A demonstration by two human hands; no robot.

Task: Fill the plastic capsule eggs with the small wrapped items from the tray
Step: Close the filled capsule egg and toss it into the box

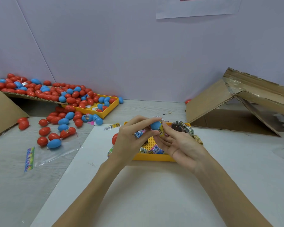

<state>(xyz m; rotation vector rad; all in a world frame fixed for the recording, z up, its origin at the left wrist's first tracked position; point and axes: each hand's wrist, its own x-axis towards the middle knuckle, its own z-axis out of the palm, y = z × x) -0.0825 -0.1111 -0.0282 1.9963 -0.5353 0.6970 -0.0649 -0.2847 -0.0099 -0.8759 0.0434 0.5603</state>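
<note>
Above the yellow tray [152,157], left hand [129,138] pinches a blue egg half [155,125]; right hand [177,141] grips a yellow wrapped item [161,131], mostly hidden.

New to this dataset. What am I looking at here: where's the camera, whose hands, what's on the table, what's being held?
There is no robot here. A person wears one wide-angle camera on the head, so the single picture looks forward and down over their own forearms.

The left hand grips a blue egg half and also holds a wrapped item. The right hand presses a yellow wrapped item into that blue egg half.

Under the hands sits a yellow tray of small wrapped items on a white sheet. At far left lies a pile of red and blue eggs, spilling over a second yellow tray and cardboard. An open cardboard box lies at right.
</note>
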